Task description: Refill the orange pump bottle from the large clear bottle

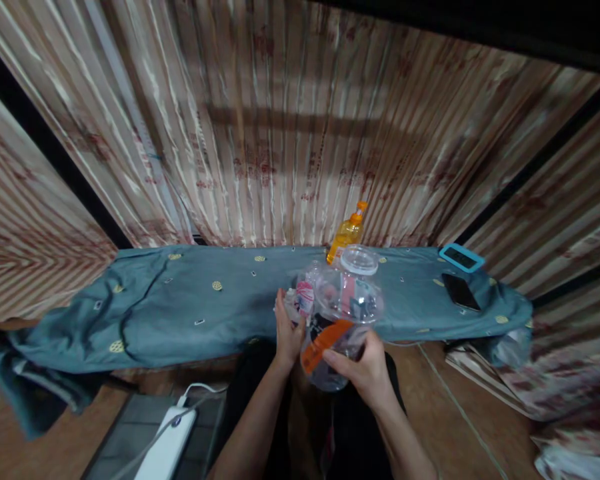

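Note:
My right hand is closed on a clear plastic container with an orange label, thumb pressed on the label. Just beyond it shows a clear, rounded plastic jar with a round translucent lid. Whether the two are one piece, I cannot tell. On the left, my left hand is closed around a clear plastic bottle with a pink and white label, which touches or overlaps the container. Its far end blends into the jar. Both hands are held over the near edge of the cloth-covered table.
An orange pump bottle stands behind the jar. Towards the right end lie a dark phone and a blue-framed device. A white power bank with cables is at lower left. Striped curtains hang behind the table.

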Motion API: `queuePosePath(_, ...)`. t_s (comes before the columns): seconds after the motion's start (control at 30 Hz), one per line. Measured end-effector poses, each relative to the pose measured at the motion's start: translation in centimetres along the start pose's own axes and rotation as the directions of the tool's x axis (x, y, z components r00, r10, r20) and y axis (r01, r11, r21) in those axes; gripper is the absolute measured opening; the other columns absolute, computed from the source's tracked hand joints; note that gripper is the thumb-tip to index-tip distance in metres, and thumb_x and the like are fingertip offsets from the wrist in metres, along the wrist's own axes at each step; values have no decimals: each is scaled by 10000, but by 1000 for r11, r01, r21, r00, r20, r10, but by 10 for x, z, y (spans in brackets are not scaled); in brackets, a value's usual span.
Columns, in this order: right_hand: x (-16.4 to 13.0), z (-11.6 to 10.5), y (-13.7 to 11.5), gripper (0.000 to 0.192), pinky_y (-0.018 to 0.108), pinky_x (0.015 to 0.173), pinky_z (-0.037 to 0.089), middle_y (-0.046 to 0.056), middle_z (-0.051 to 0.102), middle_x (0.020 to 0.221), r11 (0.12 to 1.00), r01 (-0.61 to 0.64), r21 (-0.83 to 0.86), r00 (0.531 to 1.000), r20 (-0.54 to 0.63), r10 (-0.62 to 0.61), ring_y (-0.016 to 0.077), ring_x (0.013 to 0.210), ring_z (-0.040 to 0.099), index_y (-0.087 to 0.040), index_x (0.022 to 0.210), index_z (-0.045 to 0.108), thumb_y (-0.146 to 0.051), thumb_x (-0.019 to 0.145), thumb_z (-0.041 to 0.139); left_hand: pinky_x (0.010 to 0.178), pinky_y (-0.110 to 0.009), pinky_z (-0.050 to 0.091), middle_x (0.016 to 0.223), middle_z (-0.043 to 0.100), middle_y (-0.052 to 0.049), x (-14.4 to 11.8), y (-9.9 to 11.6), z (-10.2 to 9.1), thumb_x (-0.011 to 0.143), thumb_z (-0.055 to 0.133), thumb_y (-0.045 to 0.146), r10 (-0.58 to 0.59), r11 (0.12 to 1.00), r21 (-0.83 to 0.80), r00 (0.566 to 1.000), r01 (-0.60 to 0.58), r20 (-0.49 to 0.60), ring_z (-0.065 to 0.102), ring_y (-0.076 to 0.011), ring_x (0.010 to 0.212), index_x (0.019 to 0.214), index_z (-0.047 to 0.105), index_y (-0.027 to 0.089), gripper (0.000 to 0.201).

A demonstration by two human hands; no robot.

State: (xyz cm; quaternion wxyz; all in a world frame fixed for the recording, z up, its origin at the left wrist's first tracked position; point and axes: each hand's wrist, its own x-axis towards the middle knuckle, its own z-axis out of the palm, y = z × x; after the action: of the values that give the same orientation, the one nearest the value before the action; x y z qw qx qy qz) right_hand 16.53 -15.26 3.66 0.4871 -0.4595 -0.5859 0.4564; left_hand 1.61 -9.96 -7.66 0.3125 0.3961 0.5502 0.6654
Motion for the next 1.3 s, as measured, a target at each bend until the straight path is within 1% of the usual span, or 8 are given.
queuePosePath(0.1, -17, -17, 13, 542, 385, 792, 607, 77, 805, 917, 991, -103, -87, 994, -53, 99, 288, 841, 756, -239, 914, 608, -512, 546, 897, 1263, -507, 341, 1509, 595, -144, -23, 14, -13, 872, 680, 586, -96, 987, -126, 995, 95, 4, 523, -321, 1451, 1455, 528, 221, 704)
queuePosePath(0.27, -37, -16, 29, 532, 335, 852, 560, 43, 785, 1004, 980, -154, -127, 988, -34, 151, 250, 905, 720, -219, 1067, 632, -350, 606, 862, 1163, -467, 480, 1396, 692, -140, -62, 72, -12, 743, 801, 655, -9, 918, -369, 935, 149, 356, 632, -348, 1329, 1409, 593, 202, 832)
queuePosePath(0.4, -48, -16, 38, 515, 272, 773, 556, -10, 794, 955, 986, -168, -18, 984, 56, 168, 203, 830, 727, -233, 1070, 661, -170, 594, 849, 1101, -478, 526, 1281, 744, -128, -74, 108, -7, 592, 935, 560, 4, 936, -307, 870, 170, 493, 703, -349, 1186, 1420, 570, 185, 980)
queuePosePath(0.6, -71, -38, 77, 766, 349, 1053, 531, -2, 743, 1356, 850, -258, 460, 965, 84, 248, 256, 1272, 670, -364, 1270, 709, -597, 578, 941, 985, -432, 586, 1183, 765, -113, -80, 124, -2, 554, 949, 499, -44, 899, -375, 899, 225, 435, 732, -323, 1083, 1361, 606, 178, 933)
queuePosePath(0.73, -86, -46, 99, 637, 548, 1123, 494, 87, 847, 974, 586, -417, 695, 896, 209, 391, 329, 1122, 755, -319, 967, 838, -843, 610, 780, 936, -413, 595, 976, 774, -57, -80, 131, 15, 554, 947, 517, -59, 849, -458, 909, 263, 412, 742, -294, 988, 1302, 645, 183, 873)
queuePosePath(1.0, -77, -46, 78, 375, 372, 802, 669, -1, 845, 958, 264, -456, 850, 877, 379, 295, 207, 862, 817, -346, 890, 838, -487, 576, 987, 923, -463, 613, 1123, 775, -100, -73, 118, 29, 613, 905, 622, -41, 869, -415, 876, 268, 480, 744, -325, 993, 1399, 603, 224, 931)
queuePosePath(1.13, -75, -41, 76, 469, 399, 818, 665, 69, 830, 1070, 238, -454, 858, 879, 390, 273, 270, 966, 814, -264, 1017, 835, -488, 626, 964, 1173, -485, 477, 1441, 653, -117, -59, 102, 17, 805, 658, 782, 108, 864, -491, 908, 116, 404, 588, -355, 1379, 1456, 567, 283, 826)
queuePosePath(1.3, -72, -49, 79, 472, 388, 813, 662, 104, 819, 1119, 261, -399, 879, 902, 325, 285, 319, 1034, 800, -235, 1056, 832, -497, 677, 933, 1154, -491, 482, 1413, 650, -132, 3, 88, 0, 890, 699, 568, 255, 941, -243, 965, -236, 54, 630, -309, 1326, 1436, 551, 268, 640)
